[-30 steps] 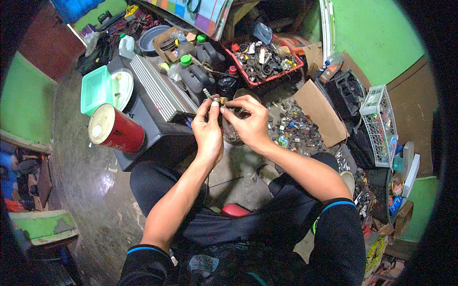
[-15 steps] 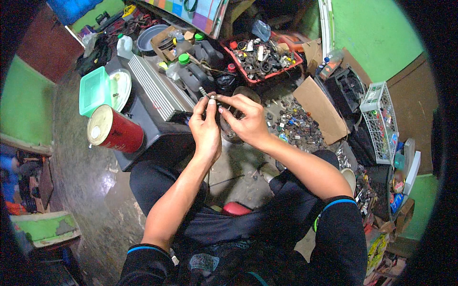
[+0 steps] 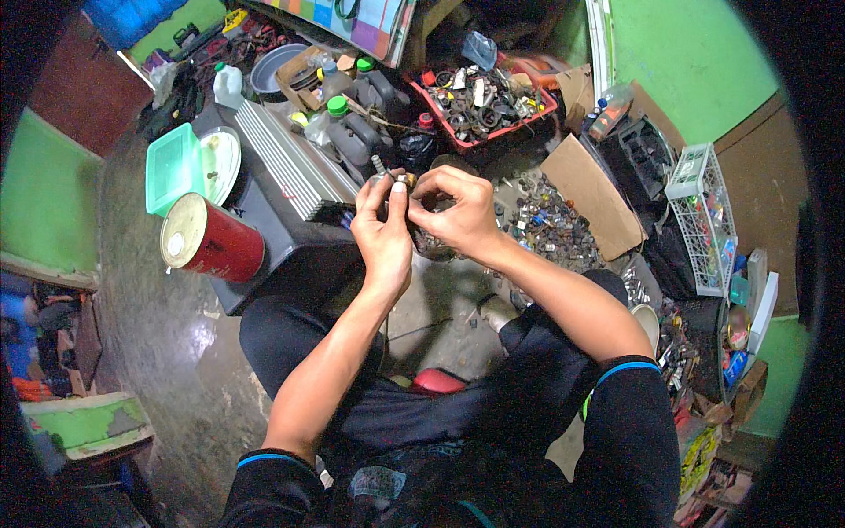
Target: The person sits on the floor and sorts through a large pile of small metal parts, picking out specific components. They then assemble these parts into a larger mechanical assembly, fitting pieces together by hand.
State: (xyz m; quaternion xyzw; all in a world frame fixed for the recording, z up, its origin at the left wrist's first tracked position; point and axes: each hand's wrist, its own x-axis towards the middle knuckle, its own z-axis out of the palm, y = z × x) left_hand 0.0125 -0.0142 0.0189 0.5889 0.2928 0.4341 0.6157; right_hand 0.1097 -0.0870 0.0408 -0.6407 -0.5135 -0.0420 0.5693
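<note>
Held in front of me, above the floor, my left hand (image 3: 382, 231) is closed round a small metal part with a ridged grey stem (image 3: 378, 165). The stem pokes up past the fingertips, and the thumb presses against the part. My right hand (image 3: 459, 209) is close beside it, thumb and index finger curled into a pinch. A small brass-coloured piece (image 3: 411, 179) shows between the two hands. What the right fingertips grip is too small and too hidden to name. Behind the hands, a dark round object (image 3: 431, 246) is mostly covered.
A black table (image 3: 282, 233) at left carries a red can (image 3: 214, 238), a green plastic box (image 3: 173, 167) and grey ribbed panels (image 3: 286, 163). Ahead, a red crate (image 3: 510, 132) holds mixed parts. Loose small parts (image 3: 550, 224) cover the floor at right, near a cardboard flap (image 3: 591, 194) and white basket (image 3: 704, 220).
My right index finger, stretched toward the part before, is now curled in with the thumb. Both hands have shifted slightly, and the brass-coloured piece now shows between them.
</note>
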